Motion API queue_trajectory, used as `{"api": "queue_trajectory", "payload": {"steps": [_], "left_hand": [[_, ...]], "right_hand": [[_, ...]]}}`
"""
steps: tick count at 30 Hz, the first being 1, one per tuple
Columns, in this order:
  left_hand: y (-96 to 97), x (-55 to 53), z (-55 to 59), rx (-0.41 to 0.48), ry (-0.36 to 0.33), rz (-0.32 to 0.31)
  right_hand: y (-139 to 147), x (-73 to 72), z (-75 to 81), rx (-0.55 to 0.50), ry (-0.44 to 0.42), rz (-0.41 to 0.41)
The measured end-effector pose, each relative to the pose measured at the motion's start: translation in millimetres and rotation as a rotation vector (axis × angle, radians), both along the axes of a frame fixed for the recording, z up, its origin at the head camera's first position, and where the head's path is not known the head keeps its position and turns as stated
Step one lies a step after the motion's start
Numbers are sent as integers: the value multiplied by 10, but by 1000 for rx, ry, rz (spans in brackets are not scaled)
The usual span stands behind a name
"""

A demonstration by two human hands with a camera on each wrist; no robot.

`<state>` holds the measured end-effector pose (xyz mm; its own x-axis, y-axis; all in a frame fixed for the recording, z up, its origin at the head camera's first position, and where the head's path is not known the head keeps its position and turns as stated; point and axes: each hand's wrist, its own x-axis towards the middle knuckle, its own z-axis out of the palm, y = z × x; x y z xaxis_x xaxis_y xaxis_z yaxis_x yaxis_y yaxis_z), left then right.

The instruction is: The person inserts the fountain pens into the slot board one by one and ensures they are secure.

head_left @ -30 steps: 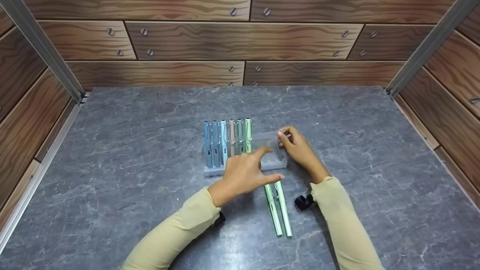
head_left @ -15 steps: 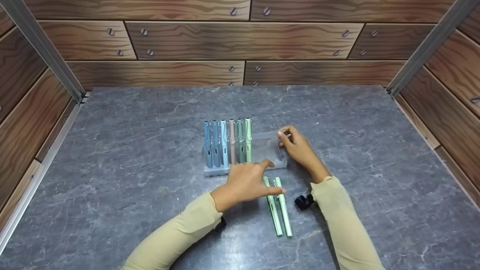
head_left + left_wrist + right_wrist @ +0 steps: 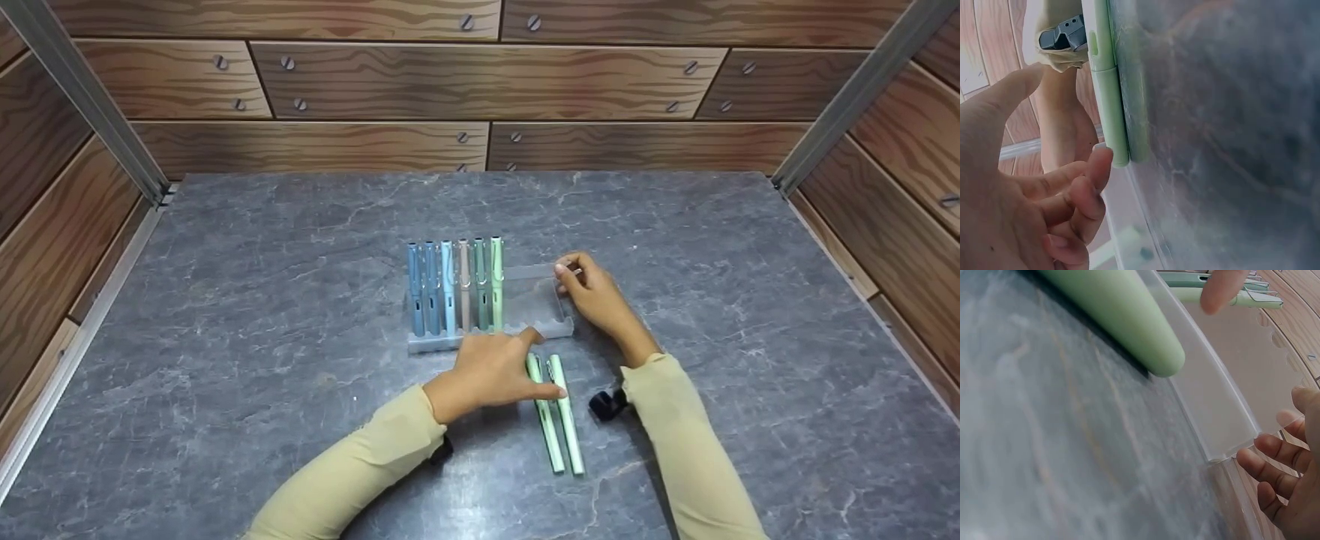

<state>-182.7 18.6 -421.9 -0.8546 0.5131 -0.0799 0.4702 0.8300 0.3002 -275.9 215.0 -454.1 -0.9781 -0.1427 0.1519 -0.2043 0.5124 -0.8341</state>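
Note:
A clear plastic pen stand [image 3: 534, 296] sits mid-table with a row of capped pens [image 3: 448, 289] in blue, brown and green shades filling its left part. At the stand's upper right corner, my right hand [image 3: 600, 300] pinches the edge between thumb and fingers. Two light green pens [image 3: 571, 435] lie side by side on the table before the stand. My left hand [image 3: 491, 371] hovers over their upper ends, thumb and index finger spread apart. In the left wrist view, a light green pen [image 3: 1109, 107] lies beside the fingertips, with no grip on it.
The grey marbled tabletop [image 3: 262, 300] surrounds the stand. Wood-patterned walls [image 3: 480, 82] close off the back and sides, with metal posts [image 3: 97, 105] at the corners. A black wrist device [image 3: 607, 405] is by the right sleeve.
My left hand has come down from in front of the stand toward the two loose green pens, uncovering the lower ends of the racked pens. The right hand stays at the stand's corner.

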Motion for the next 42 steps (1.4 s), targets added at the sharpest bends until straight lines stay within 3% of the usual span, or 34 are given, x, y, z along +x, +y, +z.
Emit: {"api": "queue_trajectory", "payload": {"steps": [15, 25, 32, 36, 42], "left_hand": [[-21, -47, -55, -13, -88, -24], [15, -41, -75, -52, -100, -14], [58, -43, -91, -107, -74, -14], [77, -41, -97, -130, -66, -11], [73, -47, -90, -133, -84, 3]], "right_hand": [[-20, 9, 11, -8, -7, -8], [-132, 188, 281, 27, -31, -7], [-37, 29, 42, 12, -7, -22], [-22, 15, 11, 1, -9, -20], [-146, 205, 279, 0, -17, -14]]}}
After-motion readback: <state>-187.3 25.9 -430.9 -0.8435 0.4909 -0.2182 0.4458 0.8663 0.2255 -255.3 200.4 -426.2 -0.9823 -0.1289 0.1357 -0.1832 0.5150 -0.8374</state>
